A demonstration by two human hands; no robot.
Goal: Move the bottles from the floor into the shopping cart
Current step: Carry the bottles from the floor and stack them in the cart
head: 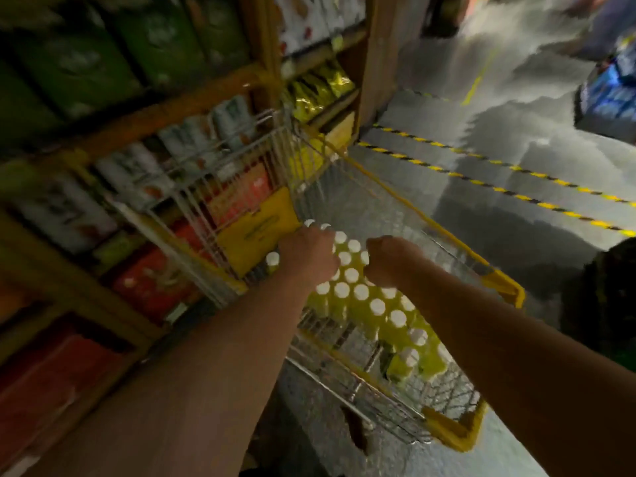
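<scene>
Two bare forearms reach forward from the near edge. The left hand (308, 256) and right hand (392, 261) sit side by side, knuckles up, on the far end of the bottles (361, 297). Both hands are clenched with the fingers curled down among the white caps, seemingly gripping the bundle, though blur hides the fingertips. The bottles are yellow-green and packed tight in rows. They lie inside the cart (506, 284), running from its near right toward its far left, but whether they rest fully on the wire bottom cannot be told. So many full bottles will likely be heavy, and the load may sag or shift between the hands. Any wrap would be slippery, so the safer hold is probably low at the two ends or under the base, not by the caps alone. Left of the cart stand shelves (137, 108) of boxed goods. Beyond it the grey floor (516, 115) is crossed by yellow-and-black tape (481, 170).
</scene>
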